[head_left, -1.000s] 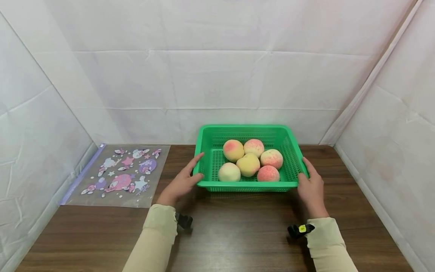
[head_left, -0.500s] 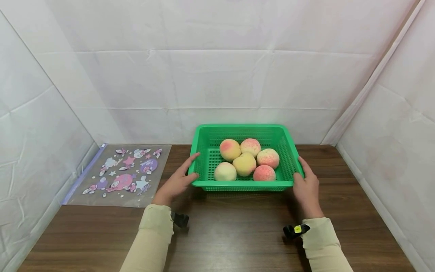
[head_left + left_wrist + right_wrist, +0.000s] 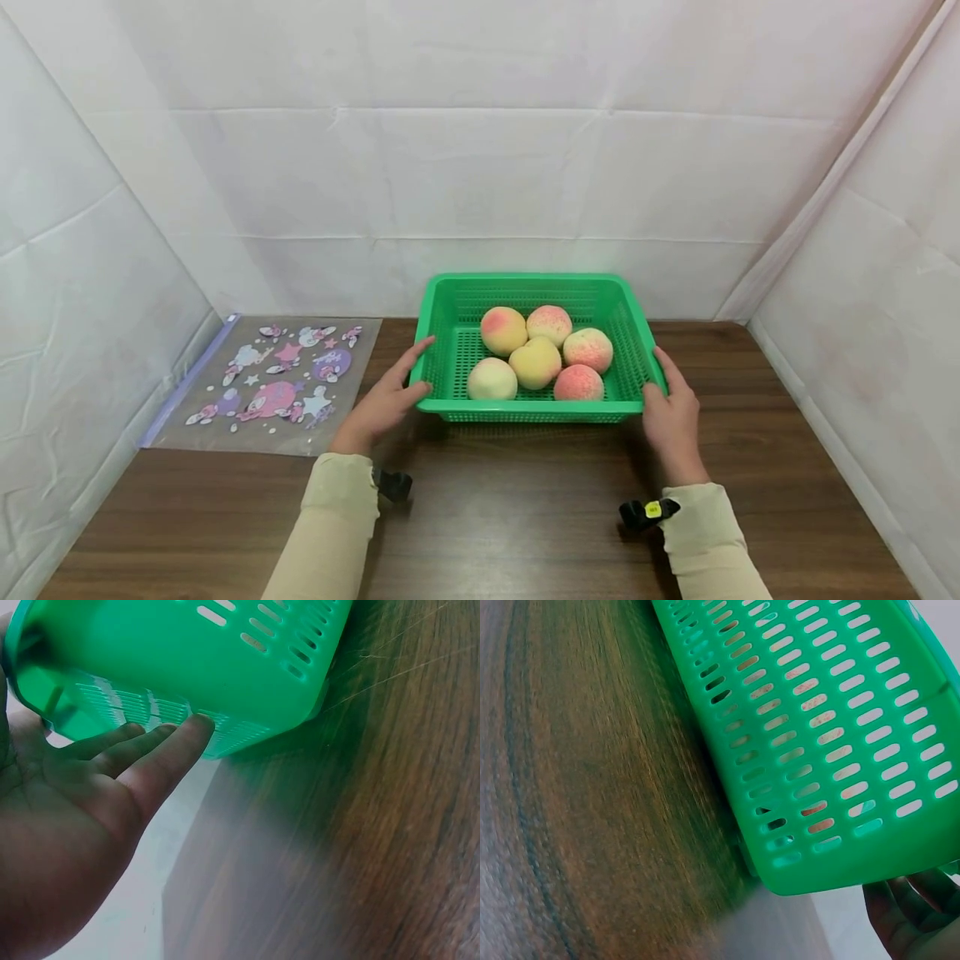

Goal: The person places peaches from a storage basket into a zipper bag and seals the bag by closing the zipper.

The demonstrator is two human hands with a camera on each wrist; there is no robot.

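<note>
A green plastic basket (image 3: 532, 407) with slotted walls stands on the brown wooden table, close to the back wall. Several peaches (image 3: 535, 363), yellow to pinkish red, lie grouped inside it. At its left end my left hand (image 3: 381, 407) holds the rim, thumb near the front corner. In the left wrist view the fingers (image 3: 169, 754) stretch along the outer side wall. My right hand (image 3: 673, 422) grips the opposite end, thumb on the front right corner. Its fingers (image 3: 889, 915) show below the basket's edge in the right wrist view, partly cut off by the frame.
A clear zip bag (image 3: 266, 383) with pink and purple cartoon prints lies flat on the table at the left. White cloth walls (image 3: 480, 175) enclose the back and both sides. Wooden tabletop (image 3: 510, 517) stretches between my forearms.
Both hands have moved a little to the left together with the basket, the peaches riding along inside. The bag stays in its place on the table.
</note>
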